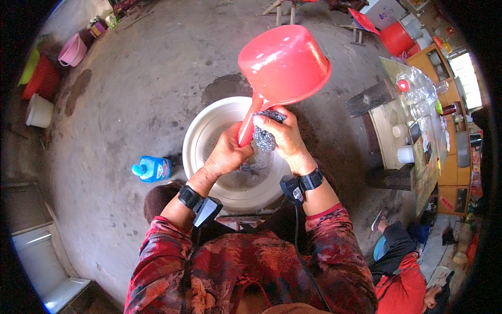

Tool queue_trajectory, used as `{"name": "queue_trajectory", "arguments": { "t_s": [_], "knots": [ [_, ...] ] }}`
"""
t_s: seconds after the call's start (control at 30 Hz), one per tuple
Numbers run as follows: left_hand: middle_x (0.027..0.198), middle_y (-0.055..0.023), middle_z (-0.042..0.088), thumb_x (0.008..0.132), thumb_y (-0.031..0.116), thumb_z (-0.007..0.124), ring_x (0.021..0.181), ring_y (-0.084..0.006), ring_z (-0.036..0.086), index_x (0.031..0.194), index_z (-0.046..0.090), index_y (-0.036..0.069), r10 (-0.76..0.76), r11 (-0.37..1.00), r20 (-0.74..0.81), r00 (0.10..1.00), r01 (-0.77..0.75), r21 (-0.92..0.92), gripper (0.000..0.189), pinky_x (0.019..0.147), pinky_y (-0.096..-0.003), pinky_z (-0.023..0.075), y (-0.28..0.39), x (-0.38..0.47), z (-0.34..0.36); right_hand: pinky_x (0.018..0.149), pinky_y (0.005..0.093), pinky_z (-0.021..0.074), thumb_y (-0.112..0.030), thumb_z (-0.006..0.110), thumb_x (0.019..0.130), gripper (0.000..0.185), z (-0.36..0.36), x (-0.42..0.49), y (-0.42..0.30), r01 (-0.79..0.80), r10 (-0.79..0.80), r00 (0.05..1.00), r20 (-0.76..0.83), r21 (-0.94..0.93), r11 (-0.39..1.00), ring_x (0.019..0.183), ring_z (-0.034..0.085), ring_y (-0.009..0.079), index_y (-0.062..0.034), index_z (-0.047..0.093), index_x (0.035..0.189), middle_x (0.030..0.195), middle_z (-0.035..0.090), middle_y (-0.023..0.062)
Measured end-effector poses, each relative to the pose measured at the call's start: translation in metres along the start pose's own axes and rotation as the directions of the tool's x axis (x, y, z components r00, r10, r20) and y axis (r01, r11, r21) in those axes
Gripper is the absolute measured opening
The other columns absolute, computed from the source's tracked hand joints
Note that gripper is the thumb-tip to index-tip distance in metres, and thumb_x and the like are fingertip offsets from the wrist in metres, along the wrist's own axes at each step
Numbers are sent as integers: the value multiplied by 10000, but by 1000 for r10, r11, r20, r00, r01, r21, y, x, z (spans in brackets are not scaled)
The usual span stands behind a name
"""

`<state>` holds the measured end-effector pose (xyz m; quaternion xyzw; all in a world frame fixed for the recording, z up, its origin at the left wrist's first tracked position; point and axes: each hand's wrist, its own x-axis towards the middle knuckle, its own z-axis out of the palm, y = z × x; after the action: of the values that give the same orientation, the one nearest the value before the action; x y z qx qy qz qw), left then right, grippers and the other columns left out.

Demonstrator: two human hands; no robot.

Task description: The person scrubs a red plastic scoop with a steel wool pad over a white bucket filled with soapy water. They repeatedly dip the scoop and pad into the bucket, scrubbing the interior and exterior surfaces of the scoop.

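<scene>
My left hand (230,151) grips the handle of a red plastic water ladle (284,64), whose bowl is raised beyond the handle with its outer side facing me. In my right hand (288,135) is a steel wool scourer (266,131), pressed close beside the ladle's handle; whether it touches the handle is hard to tell. Both hands are above a white basin (190,153) holding cloudy water. Something dark lies in the water, too unclear to name. A blue detergent bottle (153,169) stands on the floor left of the basin.
A glass-topped table (423,172) with jars and cups is on the right. Nearby at lower right sits a person (404,274) in red. A pink bucket (73,50) and a white bucket (40,111) stand far left. Wet patches mark the concrete floor (129,90).
</scene>
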<state>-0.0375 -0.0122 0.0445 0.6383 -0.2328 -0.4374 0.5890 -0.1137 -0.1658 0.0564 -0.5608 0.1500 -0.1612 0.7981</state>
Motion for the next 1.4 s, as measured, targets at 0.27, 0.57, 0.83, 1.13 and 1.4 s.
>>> {"name": "queue_trajectory", "arguments": {
  "t_s": [0.27,0.57,0.83,1.13,1.4],
  "knots": [
    [739,-19,578,743,26,613,575,-119,588,1080,537,28,-21,999,64,998,19,38,346,492,-256,464,-3,0,-3,744,259,489,-97,752,799,188,-4,2,4,-7,8,999,-33,28,1000,804,614,99,-58,677,967,883,661,-6],
    [690,-14,556,743,7,637,517,-110,558,912,534,42,-15,973,246,969,71,-221,201,454,-248,438,-1,-6,-10,791,255,481,-96,717,833,162,-7,0,-5,9,-5,998,63,-61,998,852,594,80,-50,670,981,904,654,-15],
    [678,-21,549,742,-5,636,506,-118,540,884,544,36,-14,907,220,976,105,-408,175,464,-253,432,-8,-3,-9,803,250,484,-93,669,864,179,-8,4,-8,-70,72,994,83,-24,997,869,599,74,-32,667,1031,923,661,-4],
    [701,-25,551,757,-14,611,499,-119,543,929,533,41,13,931,130,991,35,-363,197,450,-256,429,-11,2,-11,733,250,512,-64,658,841,148,-10,1,-10,-134,126,987,97,81,988,816,631,97,-38,650,986,899,662,11],
    [751,-43,577,751,24,599,542,-124,584,1049,539,17,-47,999,-76,996,47,-4,303,462,-268,470,-7,3,-3,776,239,474,-69,668,832,123,-3,1,2,45,-35,998,61,-170,984,854,576,74,-29,626,941,903,618,4]
  ]
}}
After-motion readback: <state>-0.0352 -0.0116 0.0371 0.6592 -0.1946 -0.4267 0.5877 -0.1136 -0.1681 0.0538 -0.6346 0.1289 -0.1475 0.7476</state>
